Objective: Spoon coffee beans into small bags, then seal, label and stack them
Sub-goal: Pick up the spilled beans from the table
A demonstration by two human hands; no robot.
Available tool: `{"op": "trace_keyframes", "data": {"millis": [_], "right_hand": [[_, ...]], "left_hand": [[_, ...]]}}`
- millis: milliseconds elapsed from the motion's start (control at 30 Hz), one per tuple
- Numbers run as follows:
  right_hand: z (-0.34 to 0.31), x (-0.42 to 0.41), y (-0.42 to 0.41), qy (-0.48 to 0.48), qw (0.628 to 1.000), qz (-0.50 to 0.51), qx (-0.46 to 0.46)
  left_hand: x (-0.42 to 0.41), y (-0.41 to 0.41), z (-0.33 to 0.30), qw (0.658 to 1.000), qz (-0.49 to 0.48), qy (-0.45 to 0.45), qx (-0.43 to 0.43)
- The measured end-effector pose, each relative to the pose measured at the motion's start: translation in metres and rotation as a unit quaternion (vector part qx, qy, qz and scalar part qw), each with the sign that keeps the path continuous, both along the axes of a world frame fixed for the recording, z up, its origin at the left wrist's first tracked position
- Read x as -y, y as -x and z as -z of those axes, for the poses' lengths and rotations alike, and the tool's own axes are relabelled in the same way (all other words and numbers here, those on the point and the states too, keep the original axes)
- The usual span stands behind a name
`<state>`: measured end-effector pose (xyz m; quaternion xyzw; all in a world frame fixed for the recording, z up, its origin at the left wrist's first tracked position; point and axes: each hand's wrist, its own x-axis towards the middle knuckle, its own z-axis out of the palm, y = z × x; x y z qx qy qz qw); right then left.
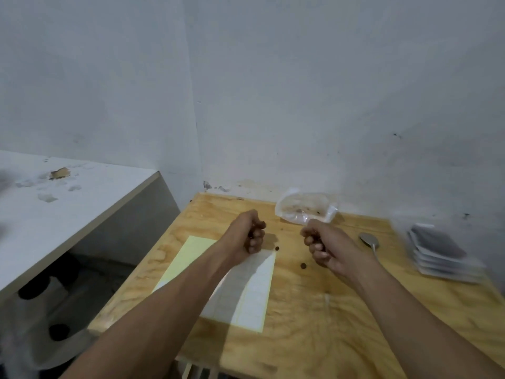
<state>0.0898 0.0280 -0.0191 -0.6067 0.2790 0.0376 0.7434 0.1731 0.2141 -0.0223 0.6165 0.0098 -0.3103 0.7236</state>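
A person's two bare forearms reach forward over a pale wooden surface [314,310] set in the corner of a white-walled room. At far left stands a separate white counter [82,203], scattered with small debris. On the wooden surface, a sheet of white labels [246,296] on yellow backing lies partly under the left forearm. The left hand [250,233] is curled into a closed fist above the sheet's far end; whether it holds anything cannot be told. A couple of loose coffee beans [303,266] lie between the hands. The right hand [322,246] is also a closed fist, well apart from the left, its contents not visible. Just beyond it, by the wall, sits a crumpled clear plastic bag [304,207] with a few beans inside. Right of the hand lies a metal spoon [370,242], bowl pointing away. At far right, a blurred stack of small filled bags [440,253] rests near the edge.
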Motion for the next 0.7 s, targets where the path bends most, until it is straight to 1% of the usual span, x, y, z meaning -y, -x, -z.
{"op": "trace_keyframes", "data": {"millis": [33, 67, 100, 133, 167, 233, 300, 333, 400, 467, 500, 533, 567, 600, 633, 667, 700], "right_hand": [[-0.002, -0.001, 0.007, 0.093, 0.996, -0.005, 0.008], [-0.002, -0.002, 0.014, 0.163, 0.986, -0.010, 0.022], [-0.002, -0.002, 0.020, 0.199, 0.979, -0.017, 0.044], [-0.001, -0.002, 0.026, 0.215, 0.974, -0.031, 0.071], [0.000, -0.001, 0.032, 0.227, 0.968, -0.045, 0.092], [0.005, 0.001, 0.041, 0.272, 0.955, -0.077, 0.094], [0.009, 0.002, 0.047, 0.317, 0.941, -0.098, 0.071], [0.012, 0.003, 0.048, 0.333, 0.935, -0.104, 0.063], [0.015, 0.001, 0.048, 0.358, 0.925, -0.111, 0.064], [0.014, -0.001, 0.046, 0.373, 0.918, -0.116, 0.063], [0.013, -0.002, 0.046, 0.364, 0.922, -0.116, 0.060], [0.011, -0.003, 0.046, 0.334, 0.935, -0.107, 0.055], [0.010, -0.001, 0.045, 0.271, 0.958, -0.083, 0.046], [0.010, 0.003, 0.044, 0.176, 0.982, -0.050, 0.036], [0.009, 0.007, 0.042, 0.063, 0.998, -0.015, 0.024], [0.007, 0.011, 0.041, -0.040, 0.999, 0.014, 0.013], [0.004, 0.014, 0.041, -0.111, 0.993, 0.033, 0.005]], "left_hand": [[0.002, 0.001, -0.001, 0.998, 0.002, 0.042, -0.048], [0.004, 0.003, -0.002, 0.995, -0.001, 0.064, -0.074], [0.006, 0.005, -0.002, 0.993, -0.006, 0.072, -0.089], [0.009, 0.007, -0.003, 0.993, -0.015, 0.068, -0.093], [0.011, 0.009, -0.003, 0.995, -0.027, 0.049, -0.079], [0.012, 0.012, -0.005, 0.998, -0.053, -0.038, 0.001], [0.012, 0.014, -0.003, 0.982, -0.070, -0.142, 0.098], [0.011, 0.015, -0.002, 0.972, -0.069, -0.176, 0.137], [0.007, 0.016, 0.002, 0.957, -0.057, -0.208, 0.192], [0.002, 0.016, 0.007, 0.946, -0.043, -0.218, 0.238], [0.000, 0.016, 0.010, 0.937, -0.036, -0.225, 0.264], [-0.001, 0.015, 0.013, 0.927, -0.022, -0.236, 0.291], [-0.002, 0.016, 0.015, 0.917, -0.001, -0.248, 0.313], [-0.001, 0.016, 0.017, 0.906, 0.022, -0.259, 0.335], [0.001, 0.017, 0.019, 0.892, 0.042, -0.277, 0.355], [0.003, 0.017, 0.019, 0.877, 0.056, -0.301, 0.371], [0.005, 0.017, 0.021, 0.862, 0.067, -0.324, 0.384]]}}
